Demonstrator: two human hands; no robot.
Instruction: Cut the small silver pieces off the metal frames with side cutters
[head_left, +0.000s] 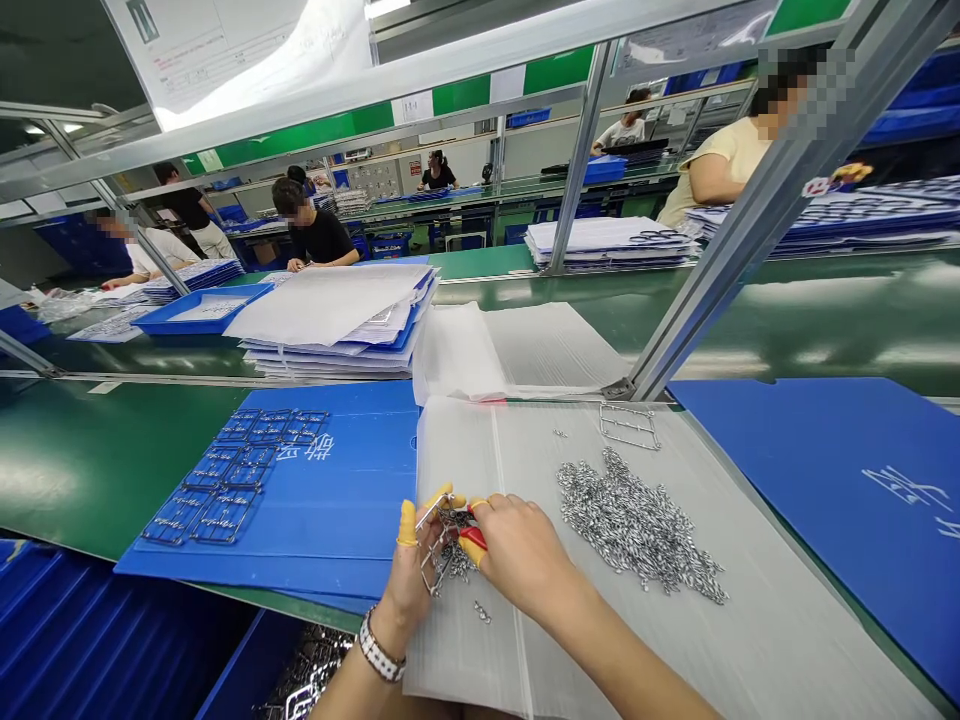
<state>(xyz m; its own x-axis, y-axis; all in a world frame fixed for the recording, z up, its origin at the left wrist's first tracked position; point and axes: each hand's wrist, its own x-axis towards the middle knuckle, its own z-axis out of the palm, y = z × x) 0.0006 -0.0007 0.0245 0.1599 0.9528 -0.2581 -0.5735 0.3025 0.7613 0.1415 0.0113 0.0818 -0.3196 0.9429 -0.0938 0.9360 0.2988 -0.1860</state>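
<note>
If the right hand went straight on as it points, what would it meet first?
The right hand probably meets the wire frame in the left hand, past its red-handled pliers; depth is unclear.

The room is bright, and the light comes from white ceiling lamps (52,128) up high. It makes pale shiny patches on the green desk (75,470) (the shiniest spot is on the left side). The white plastic sheet (750,620) looks bright and soft too. Shadows are faint and small, with a soft one under the right hand (521,555). The picture bends near its edges, so the metal rails (772,195) lean and curve. Far-back things look a bit soft, but the small metal parts (637,525) up close stay sharp.
</note>
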